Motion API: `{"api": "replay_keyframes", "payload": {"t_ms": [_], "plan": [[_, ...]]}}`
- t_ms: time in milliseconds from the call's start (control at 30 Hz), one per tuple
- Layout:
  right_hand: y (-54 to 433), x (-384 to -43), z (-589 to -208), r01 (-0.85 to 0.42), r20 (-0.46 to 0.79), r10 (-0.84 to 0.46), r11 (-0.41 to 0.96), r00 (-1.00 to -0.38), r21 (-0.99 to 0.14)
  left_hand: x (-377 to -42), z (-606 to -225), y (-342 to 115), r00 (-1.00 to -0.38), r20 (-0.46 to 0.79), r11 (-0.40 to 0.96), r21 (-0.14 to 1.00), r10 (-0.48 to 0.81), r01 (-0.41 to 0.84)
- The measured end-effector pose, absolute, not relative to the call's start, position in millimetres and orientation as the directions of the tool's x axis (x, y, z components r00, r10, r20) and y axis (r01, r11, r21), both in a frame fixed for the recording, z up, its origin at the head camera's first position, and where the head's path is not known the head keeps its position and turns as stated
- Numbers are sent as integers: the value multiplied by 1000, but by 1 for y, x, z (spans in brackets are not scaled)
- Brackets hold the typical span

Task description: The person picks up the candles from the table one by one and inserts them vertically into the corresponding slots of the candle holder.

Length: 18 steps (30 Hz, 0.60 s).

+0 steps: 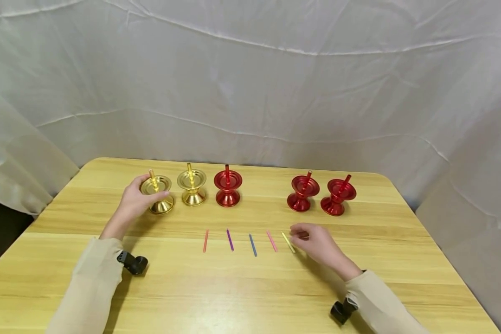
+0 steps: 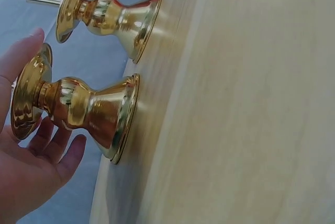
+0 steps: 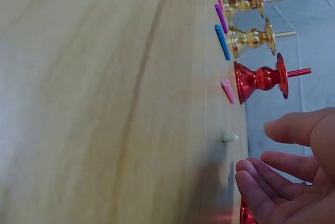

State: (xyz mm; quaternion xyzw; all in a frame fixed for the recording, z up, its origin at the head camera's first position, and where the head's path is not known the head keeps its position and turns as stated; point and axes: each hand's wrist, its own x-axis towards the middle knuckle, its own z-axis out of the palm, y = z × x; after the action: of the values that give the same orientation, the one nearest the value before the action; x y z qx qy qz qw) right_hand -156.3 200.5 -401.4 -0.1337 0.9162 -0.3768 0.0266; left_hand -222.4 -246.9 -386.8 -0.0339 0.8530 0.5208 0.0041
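Observation:
At the table's back left, my left hand (image 1: 134,200) grips the dish of a gold candle holder (image 1: 163,205), thumb along the near side of the rim. In the left wrist view that holder (image 2: 78,101) stands on its flared base, the other fingers curled behind its stem. My right hand (image 1: 317,243) hovers beside a pale yellow candle stick (image 1: 288,242), thumb and fingers apart with nothing between them. Left of it lie a pink stick (image 1: 272,241), a blue one (image 1: 253,245), a purple one (image 1: 230,240) and an orange-red one (image 1: 206,241), roughly in a row.
Close to the gripped holder stands a second gold holder (image 1: 194,198), then a red holder (image 1: 228,198). Two more red holders, one (image 1: 299,203) nearer the middle and one (image 1: 333,206) farther right, stand beyond my right hand. A pale curtain (image 1: 250,93) hangs behind the wooden table (image 1: 242,297).

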Motion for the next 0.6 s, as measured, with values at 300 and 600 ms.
{"api": "replay_keyframes", "payload": {"t_ms": [300, 600], "plan": [[193, -166, -403, -125, -48, -217, 715, -975, -688, -222, -387, -247, -998, -46, 470, 881, -40, -59], [186, -172, -402, -126, -50, -206, 752, -977, -647, -221, -389, -245, -997, -15, 481, 875, -76, -49]]}}
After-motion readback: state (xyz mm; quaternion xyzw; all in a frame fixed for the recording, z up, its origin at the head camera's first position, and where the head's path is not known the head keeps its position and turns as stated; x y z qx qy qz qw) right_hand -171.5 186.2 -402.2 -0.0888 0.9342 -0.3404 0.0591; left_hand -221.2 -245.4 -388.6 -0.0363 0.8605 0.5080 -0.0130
